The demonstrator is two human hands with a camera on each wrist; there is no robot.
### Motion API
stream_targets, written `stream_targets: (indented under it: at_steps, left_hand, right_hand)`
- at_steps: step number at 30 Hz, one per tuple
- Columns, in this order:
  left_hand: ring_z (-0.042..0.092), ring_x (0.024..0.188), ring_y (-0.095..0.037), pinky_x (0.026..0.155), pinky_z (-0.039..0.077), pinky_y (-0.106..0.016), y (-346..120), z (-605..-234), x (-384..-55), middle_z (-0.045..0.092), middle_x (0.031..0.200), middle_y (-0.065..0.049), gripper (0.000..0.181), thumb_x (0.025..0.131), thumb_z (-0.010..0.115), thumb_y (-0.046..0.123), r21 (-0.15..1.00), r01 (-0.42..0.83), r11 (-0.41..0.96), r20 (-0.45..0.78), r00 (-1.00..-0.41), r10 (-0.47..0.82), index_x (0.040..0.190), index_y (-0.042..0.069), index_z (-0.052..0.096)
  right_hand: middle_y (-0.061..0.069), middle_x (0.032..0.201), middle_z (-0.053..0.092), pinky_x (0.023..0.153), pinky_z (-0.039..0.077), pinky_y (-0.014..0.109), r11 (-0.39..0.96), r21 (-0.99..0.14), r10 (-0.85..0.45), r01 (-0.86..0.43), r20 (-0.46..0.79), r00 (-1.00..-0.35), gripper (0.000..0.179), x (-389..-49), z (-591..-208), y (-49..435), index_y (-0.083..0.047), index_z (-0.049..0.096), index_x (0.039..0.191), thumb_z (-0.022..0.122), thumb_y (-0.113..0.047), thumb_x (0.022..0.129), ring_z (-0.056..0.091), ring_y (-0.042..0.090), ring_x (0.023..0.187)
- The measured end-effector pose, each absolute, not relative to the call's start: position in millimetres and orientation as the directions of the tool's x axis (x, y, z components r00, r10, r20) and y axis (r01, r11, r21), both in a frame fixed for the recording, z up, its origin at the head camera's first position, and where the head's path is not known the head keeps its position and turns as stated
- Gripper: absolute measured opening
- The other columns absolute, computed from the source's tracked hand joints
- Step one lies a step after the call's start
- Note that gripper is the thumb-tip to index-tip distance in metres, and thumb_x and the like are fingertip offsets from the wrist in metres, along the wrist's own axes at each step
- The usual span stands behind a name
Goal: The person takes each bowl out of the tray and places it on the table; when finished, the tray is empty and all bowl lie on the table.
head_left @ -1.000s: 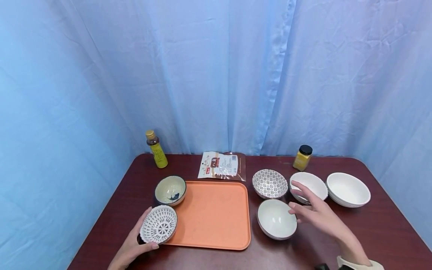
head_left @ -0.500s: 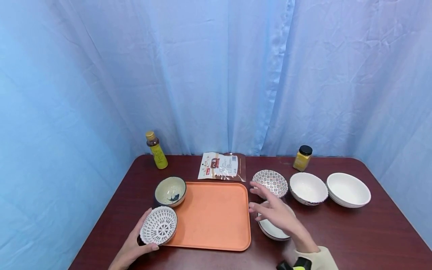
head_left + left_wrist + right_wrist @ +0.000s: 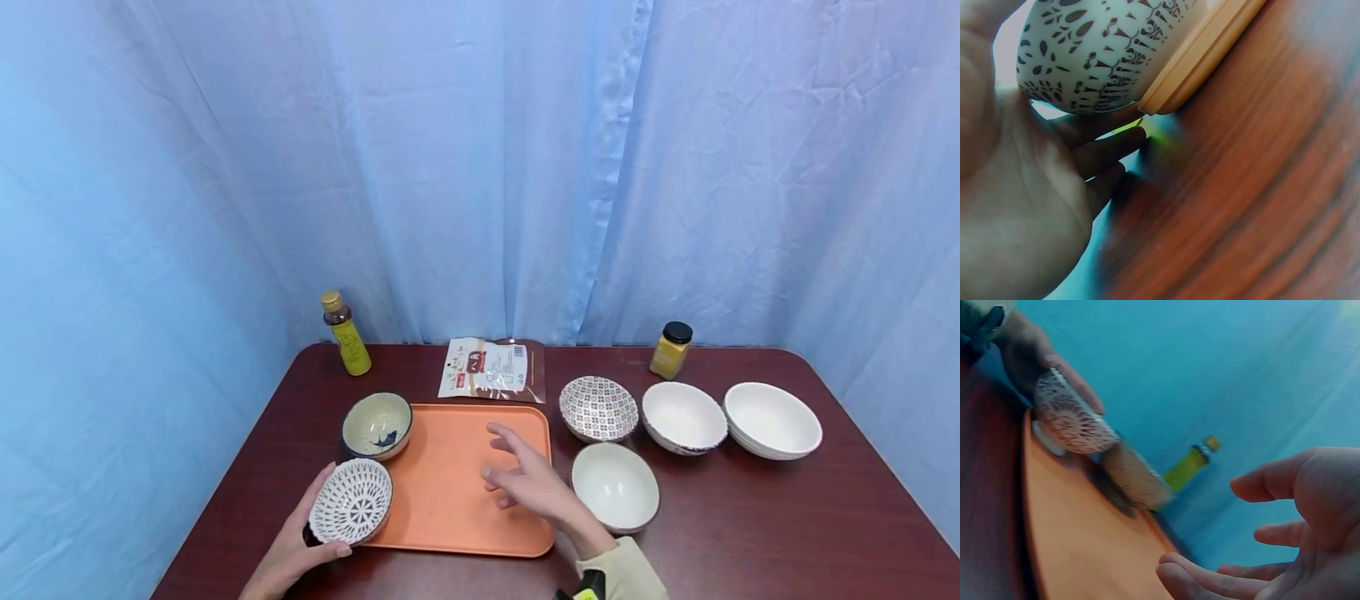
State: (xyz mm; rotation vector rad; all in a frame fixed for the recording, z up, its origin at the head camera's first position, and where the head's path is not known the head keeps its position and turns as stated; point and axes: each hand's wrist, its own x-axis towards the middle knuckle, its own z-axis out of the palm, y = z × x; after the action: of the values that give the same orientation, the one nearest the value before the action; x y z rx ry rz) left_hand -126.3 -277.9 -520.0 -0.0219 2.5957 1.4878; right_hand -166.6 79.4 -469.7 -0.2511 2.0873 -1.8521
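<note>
My left hand (image 3: 294, 540) grips a white bowl with a dark leaf-like pattern (image 3: 351, 503), thumb at its near side and fingers round its left side. That bowl stands at the front left corner of the orange tray (image 3: 450, 529), and the left wrist view shows its patterned outer wall (image 3: 1094, 59) against the tray's edge. Just behind it a cream bowl with a blue motif (image 3: 377, 423) overlaps the tray's left rim. Over the right part of the tray hangs my right hand (image 3: 531, 485), fingers spread and holding nothing.
To the tray's right are a plain pale bowl (image 3: 615, 487), a tile-patterned bowl (image 3: 598, 408), a white bowl (image 3: 684, 417) and stacked white bowls (image 3: 772, 419). Along the back stand a yellow-green bottle (image 3: 349, 343), a food pouch (image 3: 491, 370) and a black-lidded jar (image 3: 671, 350).
My right hand has swept left, from beside the pale bowl, across that bowl, to above the tray, fingers still spread. The left hand and its patterned bowl have stayed in place.
</note>
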Motion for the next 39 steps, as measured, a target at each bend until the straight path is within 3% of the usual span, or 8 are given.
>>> stream_targets:
  at_steps: [4,7,11,19,26,37,39]
  left_hand:
    - [0.026,0.136,0.006,0.113,0.027,-0.055,-278,-521,-125,0.023,0.167,-0.012,0.113,0.075,0.086,0.019,0.858,-0.077,0.507,-0.128,-0.989,0.067,0.162,0.019,0.014]
    - [0.027,0.137,0.004,0.114,0.025,-0.059,-277,-520,-125,0.022,0.167,-0.012,0.114,0.074,0.086,0.02,0.86,-0.093,0.502,-0.144,-0.988,0.062,0.162,0.019,0.014]
    - [0.026,0.143,-0.024,0.115,0.023,-0.062,-276,-519,-127,0.021,0.167,-0.012,0.115,0.073,0.086,0.022,0.858,-0.114,0.501,-0.164,-0.985,0.056,0.162,0.019,0.013]
    - [0.028,0.138,-0.001,0.113,0.027,-0.056,-277,-519,-127,0.023,0.167,-0.011,0.115,0.073,0.087,0.019,0.855,-0.089,0.511,-0.141,-0.988,0.064,0.162,0.02,0.015]
    - [0.022,0.147,-0.031,0.115,0.021,-0.065,-275,-518,-127,0.019,0.168,-0.014,0.117,0.073,0.087,0.023,0.86,-0.135,0.491,-0.186,-0.981,0.056,0.162,0.019,0.012]
    - [0.029,0.142,-0.017,0.112,0.028,-0.059,-279,-520,-126,0.023,0.167,-0.013,0.114,0.074,0.086,0.019,0.858,-0.098,0.504,-0.148,-0.987,0.06,0.162,0.019,0.013]
    - [0.031,0.138,-0.008,0.112,0.028,-0.059,-279,-520,-126,0.023,0.167,-0.013,0.114,0.073,0.086,0.018,0.862,-0.102,0.496,-0.15,-0.987,0.057,0.162,0.02,0.014]
  right_hand:
    - [0.03,0.154,0.036,0.06,0.057,0.033,0.126,-0.984,-0.341,0.127,-0.163,-0.926,0.07,-172,-483,60,-0.013,0.033,0.155,0.064,-0.012,0.093,0.07,0.021,0.084]
    - [0.03,0.153,0.036,0.057,0.056,0.032,0.101,-0.982,-0.34,0.158,-0.183,-0.923,0.071,-176,-492,47,-0.013,0.031,0.156,0.064,-0.012,0.093,0.068,0.019,0.081]
    - [0.032,0.155,0.033,0.059,0.057,0.033,0.041,-0.981,-0.358,0.192,-0.193,-0.914,0.073,-184,-502,34,-0.013,0.024,0.159,0.061,-0.013,0.096,0.069,0.021,0.085]
    - [0.029,0.16,0.028,0.067,0.06,0.036,-0.057,-0.967,-0.397,0.248,-0.206,-0.895,0.076,-200,-514,12,-0.017,0.015,0.161,0.059,-0.016,0.099,0.072,0.028,0.098]
    - [0.026,0.161,0.027,0.069,0.061,0.038,-0.056,-0.96,-0.41,0.275,-0.229,-0.883,0.075,-210,-517,-5,-0.021,0.016,0.161,0.058,-0.016,0.1,0.073,0.029,0.096]
    - [0.024,0.163,0.027,0.067,0.061,0.039,-0.069,-0.963,-0.425,0.261,-0.208,-0.881,0.085,-226,-519,-37,-0.023,0.01,0.162,0.064,-0.024,0.097,0.074,0.03,0.091]
    - [0.021,0.164,0.028,0.066,0.061,0.038,-0.068,-0.966,-0.435,0.25,-0.197,-0.879,0.087,-228,-518,-41,-0.023,0.007,0.163,0.065,-0.024,0.097,0.074,0.027,0.088]
